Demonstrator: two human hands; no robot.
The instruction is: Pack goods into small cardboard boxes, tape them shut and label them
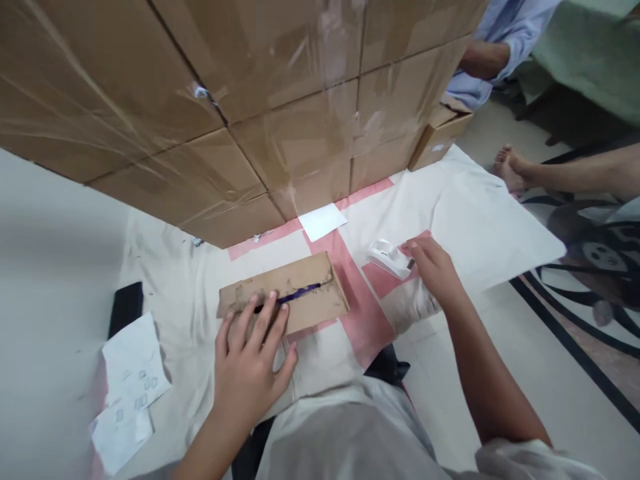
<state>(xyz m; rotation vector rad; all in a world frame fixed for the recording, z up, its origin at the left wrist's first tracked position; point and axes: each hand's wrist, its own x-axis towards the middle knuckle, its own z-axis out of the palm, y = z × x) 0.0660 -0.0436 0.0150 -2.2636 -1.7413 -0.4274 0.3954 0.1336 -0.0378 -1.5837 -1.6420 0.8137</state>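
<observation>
My left hand (255, 353) lies with spread fingers on a small, flat brown cardboard box (315, 307). A dark purple-black strip runs along the middle of its top, partly covered by my fingers. To the right, a white tape dispenser (393, 260) with a clear tape roll rests on the bedspread. My right hand (433, 267) is pinched at the dispenser's dark cutter end, apparently on the end of the tape. The strip between the fingertips is too fine to make out clearly.
A wall of taped cardboard boxes (300, 127) rises just beyond. White paper (323, 221) lies at its foot. At left are sheets with drawings (135, 367) and a black object (126, 308). Another person's arm (485, 60) and bare leg (565, 173) show at right.
</observation>
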